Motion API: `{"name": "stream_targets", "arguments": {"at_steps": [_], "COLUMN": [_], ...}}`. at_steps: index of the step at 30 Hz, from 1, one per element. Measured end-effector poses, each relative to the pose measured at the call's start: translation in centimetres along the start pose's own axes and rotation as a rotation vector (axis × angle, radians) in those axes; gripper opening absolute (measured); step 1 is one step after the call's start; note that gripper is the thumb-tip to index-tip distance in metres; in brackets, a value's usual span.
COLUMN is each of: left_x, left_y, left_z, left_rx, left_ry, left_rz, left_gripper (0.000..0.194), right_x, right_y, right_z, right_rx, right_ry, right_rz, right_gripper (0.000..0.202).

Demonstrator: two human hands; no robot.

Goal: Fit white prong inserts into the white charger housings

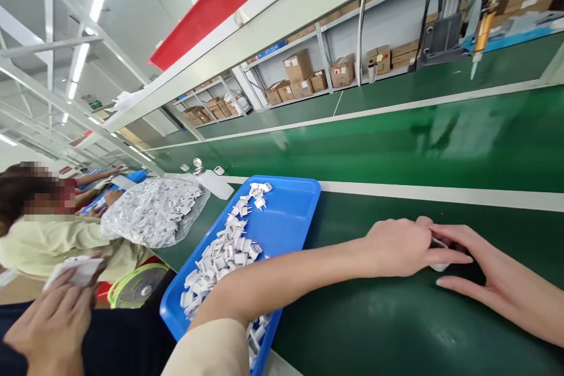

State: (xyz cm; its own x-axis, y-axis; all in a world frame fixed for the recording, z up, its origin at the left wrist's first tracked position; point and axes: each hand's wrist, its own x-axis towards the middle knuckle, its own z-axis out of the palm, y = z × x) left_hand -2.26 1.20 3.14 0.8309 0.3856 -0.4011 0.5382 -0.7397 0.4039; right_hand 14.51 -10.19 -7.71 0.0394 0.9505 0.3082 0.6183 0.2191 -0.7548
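My left hand [400,248] reaches across from the lower middle, its fingers closed on a small white plastic piece [439,268] that they mostly cover. From the right edge comes my right hand [478,267], thumb and forefinger spread apart around the same piece; its upper fingertips meet my left hand. Both hands are low over the dark green work surface [374,323]. Under and beside my left forearm lies a blue tray [288,217] with many white plug-like parts [229,249] heaped along its left side.
A clear bag [154,208] of white parts sits left of the tray, near a small bottle [198,165]. Another person's hand [53,323] holds white pieces at lower left. A green belt [352,153] runs behind; a dispenser with an amber barrel [483,32] hangs at upper right.
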Motion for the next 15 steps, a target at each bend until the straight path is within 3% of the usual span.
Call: {"name": "stream_targets", "arguments": {"at_steps": [2, 3, 5, 6, 7, 9, 12, 15], "left_x": [-1.9, -3.1, -6.0, -7.5, -9.1, -12.1, -15.3, -16.7], "left_y": [-1.0, -2.3, -6.1, -8.3, -10.5, -14.5, -19.0, -22.5], "left_z": [-0.9, -1.9, -4.7, -6.1, -7.5, -9.4, -9.9, -9.0], "left_rx": [0.02, 0.079, 0.29, 0.419, 0.536, 0.61, 0.629, 0.63], "left_ry": [0.005, 0.04, 0.158, 0.203, 0.225, 0.217, 0.163, 0.165], "left_rz": [-0.036, -0.084, -0.212, -0.354, -0.544, -0.687, -0.756, -0.713], "left_gripper": [0.077, 0.077, 0.06, 0.049, 0.042, 0.036, 0.03, 0.034], "right_x": [0.1, 0.3, 0.4, 0.5, 0.5, 0.6, 1.0, 2.0], "right_y": [0.0, 0.1, 0.1, 0.0, -0.1, -0.4, -1.0, -1.3], "right_z": [-0.5, -0.7, -1.0, -1.1, -1.2, -1.3, -1.7, -2.1], "right_rx": [0.029, 0.03, 0.021, 0.018, 0.02, 0.037, 0.088, 0.145], "right_ry": [-0.113, -0.109, -0.099, -0.1, -0.103, -0.102, -0.017, 0.199], "right_rz": [0.006, 0.013, 0.004, -0.01, -0.027, -0.076, -0.144, -0.171], "right_gripper": [0.053, 0.048, 0.043, 0.042, 0.041, 0.038, 0.037, 0.035]}}
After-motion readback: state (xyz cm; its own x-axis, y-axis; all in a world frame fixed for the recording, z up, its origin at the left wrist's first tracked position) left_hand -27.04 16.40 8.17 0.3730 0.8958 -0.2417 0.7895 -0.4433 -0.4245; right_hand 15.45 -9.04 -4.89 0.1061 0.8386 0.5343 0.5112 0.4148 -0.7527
